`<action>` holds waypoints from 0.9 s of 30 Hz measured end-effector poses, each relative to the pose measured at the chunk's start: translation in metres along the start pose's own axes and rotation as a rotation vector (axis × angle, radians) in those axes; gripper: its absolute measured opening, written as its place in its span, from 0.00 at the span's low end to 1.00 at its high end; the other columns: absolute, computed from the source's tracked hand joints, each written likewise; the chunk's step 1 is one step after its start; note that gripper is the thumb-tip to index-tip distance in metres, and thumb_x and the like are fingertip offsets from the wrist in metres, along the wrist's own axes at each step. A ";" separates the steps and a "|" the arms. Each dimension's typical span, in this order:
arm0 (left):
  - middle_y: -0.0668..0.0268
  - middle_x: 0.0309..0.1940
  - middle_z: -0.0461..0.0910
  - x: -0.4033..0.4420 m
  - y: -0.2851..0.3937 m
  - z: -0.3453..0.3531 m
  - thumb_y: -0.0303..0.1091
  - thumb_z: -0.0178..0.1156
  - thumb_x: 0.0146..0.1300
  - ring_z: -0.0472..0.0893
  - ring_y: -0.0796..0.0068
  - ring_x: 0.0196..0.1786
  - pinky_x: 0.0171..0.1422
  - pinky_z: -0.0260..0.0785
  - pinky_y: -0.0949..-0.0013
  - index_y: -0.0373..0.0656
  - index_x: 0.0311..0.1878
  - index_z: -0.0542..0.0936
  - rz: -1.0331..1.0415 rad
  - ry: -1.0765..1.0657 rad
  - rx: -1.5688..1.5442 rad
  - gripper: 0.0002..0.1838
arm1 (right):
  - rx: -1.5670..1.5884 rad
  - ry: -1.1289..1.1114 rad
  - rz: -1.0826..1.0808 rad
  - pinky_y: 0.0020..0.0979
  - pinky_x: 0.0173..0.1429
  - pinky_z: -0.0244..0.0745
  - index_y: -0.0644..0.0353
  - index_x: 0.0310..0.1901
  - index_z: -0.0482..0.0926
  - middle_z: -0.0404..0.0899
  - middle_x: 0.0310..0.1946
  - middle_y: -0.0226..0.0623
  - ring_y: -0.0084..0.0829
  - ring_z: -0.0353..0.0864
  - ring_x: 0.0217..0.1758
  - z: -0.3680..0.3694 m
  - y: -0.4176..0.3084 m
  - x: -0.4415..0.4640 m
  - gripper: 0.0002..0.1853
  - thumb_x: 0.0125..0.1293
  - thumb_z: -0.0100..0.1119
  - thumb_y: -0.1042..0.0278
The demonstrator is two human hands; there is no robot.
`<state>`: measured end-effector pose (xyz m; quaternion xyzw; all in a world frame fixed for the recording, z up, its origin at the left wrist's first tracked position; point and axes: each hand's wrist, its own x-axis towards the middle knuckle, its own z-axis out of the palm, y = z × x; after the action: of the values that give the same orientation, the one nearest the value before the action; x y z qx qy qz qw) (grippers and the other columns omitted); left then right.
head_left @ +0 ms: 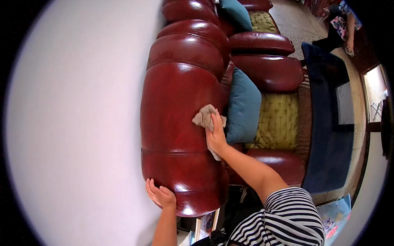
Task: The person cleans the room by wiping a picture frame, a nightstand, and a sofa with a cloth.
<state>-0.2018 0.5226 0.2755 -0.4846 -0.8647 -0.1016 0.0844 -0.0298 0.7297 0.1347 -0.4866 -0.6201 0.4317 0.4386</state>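
Observation:
My right hand [216,133] presses a crumpled beige cloth [205,116] against the top of a glossy dark red leather sofa backrest [178,108]. Part of the cloth bunches out past the fingertips, and another piece hangs below the palm. At the backrest's near end, beside the white wall, my left hand [162,196] rests on the leather with its fingers stretched out, holding nothing. A blue-teal cushion [245,106] leans on the seat side of the backrest, just right of the cloth.
A green tufted seat pad [279,121] lies between red armrests [262,71]. Beyond it stands a dark blue covered table [328,123]. A white wall [82,123] runs along the left. Another person [342,30] is at the upper right. Books [207,223] sit below the backrest's near end.

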 end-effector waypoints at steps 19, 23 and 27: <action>0.47 0.58 0.65 -0.001 -0.006 0.005 0.35 0.40 0.64 0.65 0.46 0.60 0.66 0.55 0.50 0.33 0.56 0.65 0.018 0.011 -0.004 0.21 | 0.212 0.175 0.567 0.37 0.68 0.54 0.65 0.70 0.40 0.55 0.65 0.61 0.54 0.58 0.67 0.008 0.115 0.137 0.35 0.68 0.41 0.59; 0.46 0.60 0.64 -0.006 -0.011 0.006 0.32 0.40 0.63 0.65 0.46 0.61 0.67 0.54 0.50 0.33 0.59 0.64 0.021 0.017 0.009 0.22 | 0.250 0.162 0.630 0.36 0.70 0.51 0.64 0.70 0.40 0.50 0.68 0.58 0.51 0.53 0.70 0.014 0.108 0.084 0.34 0.69 0.40 0.60; 0.46 0.59 0.65 -0.005 -0.006 0.002 0.31 0.41 0.62 0.65 0.46 0.61 0.67 0.55 0.50 0.33 0.58 0.64 0.047 0.026 -0.025 0.22 | 0.325 0.152 0.704 0.37 0.70 0.50 0.61 0.71 0.39 0.49 0.69 0.56 0.50 0.53 0.70 0.010 0.066 0.026 0.34 0.70 0.38 0.59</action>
<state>-0.2046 0.5160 0.2715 -0.5045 -0.8505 -0.1170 0.0920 -0.0280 0.7645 0.0717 -0.6243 -0.3045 0.6110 0.3798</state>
